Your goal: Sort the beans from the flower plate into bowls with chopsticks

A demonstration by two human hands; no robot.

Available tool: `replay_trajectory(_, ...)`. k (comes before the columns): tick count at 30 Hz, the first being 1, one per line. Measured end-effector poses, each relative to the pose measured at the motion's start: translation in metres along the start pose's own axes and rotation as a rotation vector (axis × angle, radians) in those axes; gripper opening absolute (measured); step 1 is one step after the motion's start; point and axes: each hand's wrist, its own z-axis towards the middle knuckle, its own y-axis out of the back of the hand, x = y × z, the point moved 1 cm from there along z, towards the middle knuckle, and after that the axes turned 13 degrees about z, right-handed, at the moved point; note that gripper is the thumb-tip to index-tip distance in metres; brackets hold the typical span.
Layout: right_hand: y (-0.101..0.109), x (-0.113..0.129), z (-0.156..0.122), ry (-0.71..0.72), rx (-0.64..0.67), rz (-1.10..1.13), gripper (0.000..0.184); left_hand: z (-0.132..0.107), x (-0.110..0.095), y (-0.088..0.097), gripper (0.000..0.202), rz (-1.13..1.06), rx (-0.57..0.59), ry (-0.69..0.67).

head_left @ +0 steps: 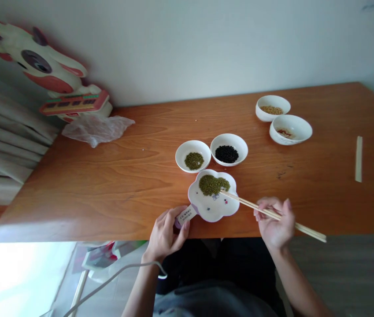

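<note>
My left hand is closed around the short handle of a white flower-shaped dish near the table's front edge. Green mung beans are heaped in the far part of this dish. My right hand grips a pair of wooden chopsticks, their tips touching the right side of the bean heap. Whether a bean sits between the tips is too small to tell. Just beyond the dish stand a white bowl with some mung beans and another white bowl with black beans.
At the back right are a bowl of yellowish beans and a bowl with a few reddish bits. A pale paper strip lies at the right. A plastic bag and a cow-shaped toy occupy the back left. A cable hangs by my left forearm.
</note>
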Motion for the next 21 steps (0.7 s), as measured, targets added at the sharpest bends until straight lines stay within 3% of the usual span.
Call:
replay_trajectory(5,0.005,0.035,-0.024,0.171,0.087,-0.400,0.068,-0.002,0.000,0.002,0.040,-0.007,0.016,-0.039)
replay_trajectory(9,-0.006,0.049,-0.039,0.211,0.246,-0.717,0.063,-0.002,0.000,0.004,0.042,-0.026,0.048,-0.081)
replay_trajectory(13,-0.022,0.050,-0.039,0.296,0.349,-0.785,0.054,0.000,-0.001,0.005,0.045,-0.028,0.070,-0.132)
replay_trajectory(21,-0.023,0.054,-0.034,0.303,0.365,-0.879,0.046,0.000,-0.004,0.003,0.049,-0.010,0.075,-0.183)
